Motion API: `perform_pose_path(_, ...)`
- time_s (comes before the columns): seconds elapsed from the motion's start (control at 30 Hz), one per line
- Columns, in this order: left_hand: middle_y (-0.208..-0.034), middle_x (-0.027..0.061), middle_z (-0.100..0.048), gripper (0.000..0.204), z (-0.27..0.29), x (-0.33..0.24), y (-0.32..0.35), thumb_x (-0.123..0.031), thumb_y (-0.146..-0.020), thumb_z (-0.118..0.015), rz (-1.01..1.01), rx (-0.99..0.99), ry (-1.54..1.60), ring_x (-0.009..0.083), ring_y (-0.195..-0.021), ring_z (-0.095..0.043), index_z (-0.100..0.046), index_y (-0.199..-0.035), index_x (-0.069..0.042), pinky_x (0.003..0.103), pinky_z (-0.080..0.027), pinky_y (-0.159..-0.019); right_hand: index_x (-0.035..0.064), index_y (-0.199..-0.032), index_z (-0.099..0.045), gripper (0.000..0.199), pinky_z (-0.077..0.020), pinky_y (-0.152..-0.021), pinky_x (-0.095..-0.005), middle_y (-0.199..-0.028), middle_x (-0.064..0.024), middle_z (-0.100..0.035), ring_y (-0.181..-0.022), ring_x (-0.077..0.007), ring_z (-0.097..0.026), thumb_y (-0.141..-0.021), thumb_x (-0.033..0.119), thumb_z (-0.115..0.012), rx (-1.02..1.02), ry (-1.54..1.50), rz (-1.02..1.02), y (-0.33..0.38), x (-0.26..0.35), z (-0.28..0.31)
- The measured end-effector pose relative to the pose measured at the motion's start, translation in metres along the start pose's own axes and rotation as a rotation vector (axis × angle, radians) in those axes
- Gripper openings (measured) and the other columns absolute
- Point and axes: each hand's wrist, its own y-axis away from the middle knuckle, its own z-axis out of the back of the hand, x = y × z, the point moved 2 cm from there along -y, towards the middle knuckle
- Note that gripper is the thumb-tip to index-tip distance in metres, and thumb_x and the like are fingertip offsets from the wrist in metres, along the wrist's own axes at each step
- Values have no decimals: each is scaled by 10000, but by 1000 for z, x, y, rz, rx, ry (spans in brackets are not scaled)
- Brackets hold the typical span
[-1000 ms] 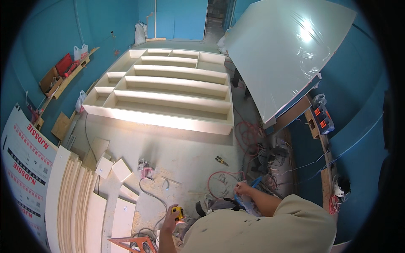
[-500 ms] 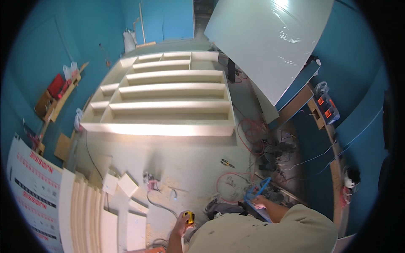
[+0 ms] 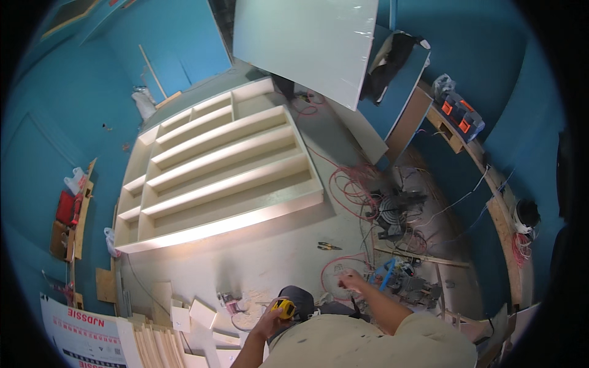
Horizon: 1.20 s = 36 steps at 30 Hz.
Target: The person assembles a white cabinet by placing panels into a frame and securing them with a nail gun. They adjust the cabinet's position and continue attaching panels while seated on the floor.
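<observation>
My left hand [image 3: 266, 321] is wrapped round a yellow and black tape measure [image 3: 283, 308], in front of my dark-clad knee [image 3: 296, 300]. Out over the floor, my right hand [image 3: 351, 280] has its fingers drawn together; whatever they may hold is too small to make out. A looped red hose [image 3: 323, 270] lies beside and beneath that hand. To its right stands a blue frame-like thing [image 3: 388, 274] among dark tools, apart from the fingers. Farther ahead on the floor rests a pair of pliers [image 3: 329, 246].
A large cream shelf frame [image 3: 227, 230] lies flat ahead. Cut boards [image 3: 202, 314] and stacked strips [image 3: 153, 345] are at the lower left, near a small power tool [image 3: 228, 303]. A compressor-like machine [image 3: 392, 211] and coiled red hose stand right. A big pale panel [image 3: 304, 46] leans behind.
My right hand has left the blue frame-like thing and moved left and forward over the floor. My left hand keeps the tape measure. The view has turned to the right.
</observation>
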Motion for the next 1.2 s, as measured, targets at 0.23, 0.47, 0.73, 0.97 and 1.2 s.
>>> perform_pose_path(0.23, -1140, 41, -601, 511, -34, -46, -127, -516, -912, -563, 241, 120, -287, 179, -981, -604, -506, -1256, -144, 333, -506, -775, -14, -1045, -587, 283, -509, -766, -339, -888, -127, -665, -817, -220, -644, -961, 256, -601, 64, 193, 506, 47, 193, -60)
perform_pose_path(0.47, -1248, 52, -504, 588, -79, -147, -242, -386, -945, -571, 74, 278, -477, 157, -1095, -492, -383, -1444, -139, 316, -452, -884, -14, -1089, -587, 275, -502, -823, -368, -960, -175, -657, -889, -284, -652, -971, 234, -571, 55, 467, 618, -21, 295, -31)
perform_pose_path(0.73, -1015, 77, -603, 532, -115, -262, -351, -408, -923, -633, 42, 305, -761, 166, -878, -573, -523, -1289, -38, 309, -482, -773, 0, -1117, -602, 295, -512, -781, -351, -971, -173, -679, -876, -265, -677, -992, 260, -539, -198, 498, 426, -91, 391, 25)
perform_pose_path(0.97, -913, 73, -635, 426, -136, -305, -428, -433, -938, -606, -48, 152, -897, 154, -825, -581, -639, -1067, -29, 304, -498, -705, -4, -1090, -597, 277, -509, -775, -357, -933, -186, -677, -865, -305, -672, -971, 244, -569, 4, 460, 519, -148, 473, 64)
perform_pose_path(1.2, -977, 128, -671, 431, -208, -363, -494, -387, -929, -615, -193, -62, -972, 220, -900, -615, -633, -1163, -26, 347, -489, -822, -11, -1088, -578, 254, -495, -744, -341, -917, -159, -657, -810, -242, -640, -984, 221, -558, 378, 597, 623, -256, 538, 150)
